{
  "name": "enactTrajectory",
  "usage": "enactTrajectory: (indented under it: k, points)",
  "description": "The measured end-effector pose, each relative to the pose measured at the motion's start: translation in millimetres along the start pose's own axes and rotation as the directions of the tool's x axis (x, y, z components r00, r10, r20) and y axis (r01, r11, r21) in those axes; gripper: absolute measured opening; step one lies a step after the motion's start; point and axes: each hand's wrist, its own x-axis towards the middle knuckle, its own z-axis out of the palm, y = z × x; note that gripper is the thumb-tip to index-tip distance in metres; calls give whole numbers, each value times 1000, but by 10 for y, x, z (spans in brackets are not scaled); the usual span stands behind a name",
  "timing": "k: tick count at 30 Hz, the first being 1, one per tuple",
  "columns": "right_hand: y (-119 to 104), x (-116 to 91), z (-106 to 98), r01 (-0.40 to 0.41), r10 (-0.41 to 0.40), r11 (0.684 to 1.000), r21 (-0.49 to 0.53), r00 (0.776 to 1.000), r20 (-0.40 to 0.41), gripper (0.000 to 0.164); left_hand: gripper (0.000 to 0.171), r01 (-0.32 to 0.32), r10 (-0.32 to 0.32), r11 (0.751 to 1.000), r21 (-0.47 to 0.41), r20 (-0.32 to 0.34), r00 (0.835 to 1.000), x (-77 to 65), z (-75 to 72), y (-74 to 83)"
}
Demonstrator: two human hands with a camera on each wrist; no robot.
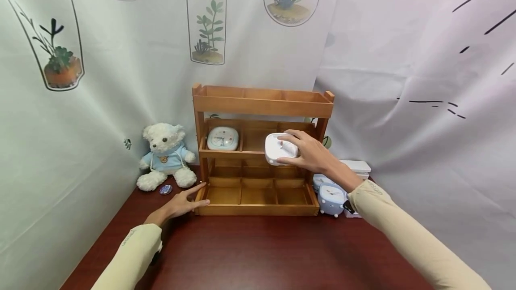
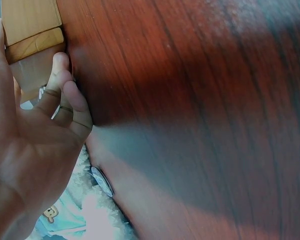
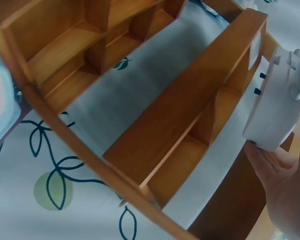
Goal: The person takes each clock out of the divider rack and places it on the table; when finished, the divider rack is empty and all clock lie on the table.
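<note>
My right hand (image 1: 308, 151) holds a white alarm clock (image 1: 278, 149) in front of the middle tier of a wooden shelf (image 1: 258, 210), its thumb and fingers on the clock's right side. In the right wrist view, two black nubs show on the white clock (image 3: 275, 102). A pale alarm clock (image 1: 223, 138) with a light blue rim occupies the middle tier's left compartment. My left hand (image 1: 179, 205) grips the shelf's lower left corner; in the left wrist view its fingers (image 2: 74, 97) bend by the wooden end (image 2: 35, 42).
A white teddy bear (image 1: 165, 158) in a blue hoodie sits left of the shelf, a small round badge (image 1: 165, 189) by its feet. Right of the shelf stand a blue alarm clock (image 1: 332, 198) and white boxes (image 1: 356, 166). Printed cloth (image 1: 258, 57) hangs behind the dark red table (image 1: 258, 249).
</note>
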Motion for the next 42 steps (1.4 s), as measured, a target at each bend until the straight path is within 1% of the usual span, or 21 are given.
enactTrajectory:
  k: [3, 8, 10, 15, 18, 23, 28, 32, 39, 42]
  points:
    - [16, -128, -33, 16, -16, 1000, -11, 1000, -12, 67, 85, -13, 13, 1000, 8, -5, 1000, 0, 4, -4]
    - [63, -365, -72, 29, -29, 1000, -11, 999, -18, 67, 85, -10, 10, 1000, 8, 0, 1000, -15, 9, -12]
    - [89, -466, -84, 19, -19, 1000, -16, 1000, -9, 68, 85, 1, -1, 1000, 12, -5, 1000, -23, 10, -19]
    - [157, -747, -135, -31, 32, 999, -21, 999, 13, 66, 86, 1, -1, 1000, 12, -12, 1000, -23, 16, -18]
    - [200, -929, -162, -34, 35, 999, -25, 999, 16, 66, 87, -1, 1, 1000, 15, -8, 1000, -16, 21, -3]
    - [273, -1267, -183, -38, 38, 998, -49, 999, 0, 65, 86, -8, 8, 1000, 24, -3, 1000, -6, 10, 20]
    - [336, -1596, -182, -92, 92, 993, -70, 996, 3, 63, 85, -15, 15, 1000, 25, -12, 1000, -9, -11, 44]
    - [379, -1829, -144, -131, 132, 987, -93, 991, -1, 61, 85, -6, 6, 1000, 23, -16, 1000, -14, -15, 61]
    - [462, -2169, -46, -206, 205, 973, -103, 979, -20, 58, 85, -5, 6, 1000, 28, -24, 1000, -35, -11, 58]
    - [502, -2301, -3, -220, 218, 969, -115, 976, -26, 59, 85, -5, 6, 999, 34, -24, 1000, -53, -11, 51]
